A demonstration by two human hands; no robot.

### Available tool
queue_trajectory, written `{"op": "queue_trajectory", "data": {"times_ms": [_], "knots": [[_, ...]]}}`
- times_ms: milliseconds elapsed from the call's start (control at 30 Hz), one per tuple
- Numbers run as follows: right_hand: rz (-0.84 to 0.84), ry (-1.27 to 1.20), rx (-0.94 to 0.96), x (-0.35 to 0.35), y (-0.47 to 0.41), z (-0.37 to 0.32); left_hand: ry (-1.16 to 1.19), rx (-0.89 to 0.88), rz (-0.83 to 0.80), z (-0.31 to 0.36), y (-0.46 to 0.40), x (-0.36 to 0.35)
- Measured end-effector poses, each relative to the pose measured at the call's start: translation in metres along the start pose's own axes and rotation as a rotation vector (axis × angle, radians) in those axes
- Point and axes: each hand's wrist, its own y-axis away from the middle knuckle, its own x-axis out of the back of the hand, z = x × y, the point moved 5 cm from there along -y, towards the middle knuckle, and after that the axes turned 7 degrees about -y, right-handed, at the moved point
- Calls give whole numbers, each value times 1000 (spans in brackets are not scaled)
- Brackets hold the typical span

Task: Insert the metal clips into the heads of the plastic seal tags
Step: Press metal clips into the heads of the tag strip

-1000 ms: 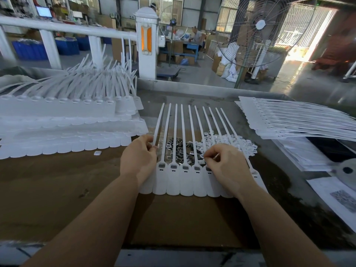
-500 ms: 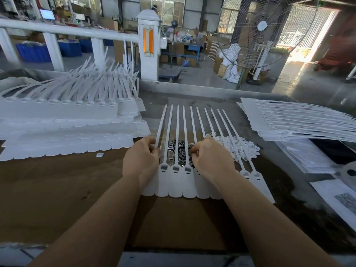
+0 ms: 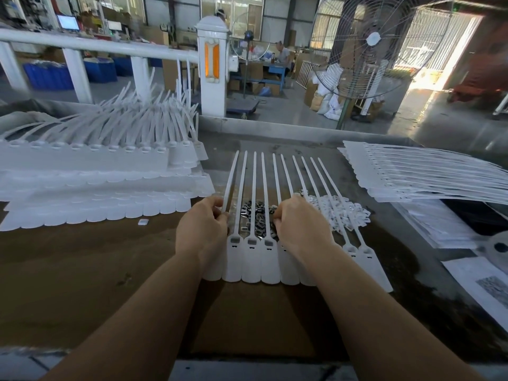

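The right hand [image 3: 301, 229] has shifted left since the earlier frame, fingers curled over the metal clips [image 3: 257, 218], its grip contents hidden. The left hand [image 3: 203, 229] pinches the leftmost strap. Ten seal tags [image 3: 251, 259] lie between and beneath both hands on the surface [image 3: 82, 270].

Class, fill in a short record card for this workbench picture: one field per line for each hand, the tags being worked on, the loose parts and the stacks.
Left hand: grips the leftmost tag strap
Right hand: fingers curled over the metal clips
Row of seal tags: flat, straps pointing away
White plastic pieces: heaped right of the clips
Left stack: layered tags
Right stack: flat tags
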Motion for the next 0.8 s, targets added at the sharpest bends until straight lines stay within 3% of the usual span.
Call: {"op": "queue_trajectory", "data": {"times_ms": [233, 800], "knots": [[51, -165, 15, 1, 6, 6, -18, 13, 8, -2, -1, -1], [24, -179, 0, -2, 9, 8, -15, 10, 25, -5, -2, -4]]}}
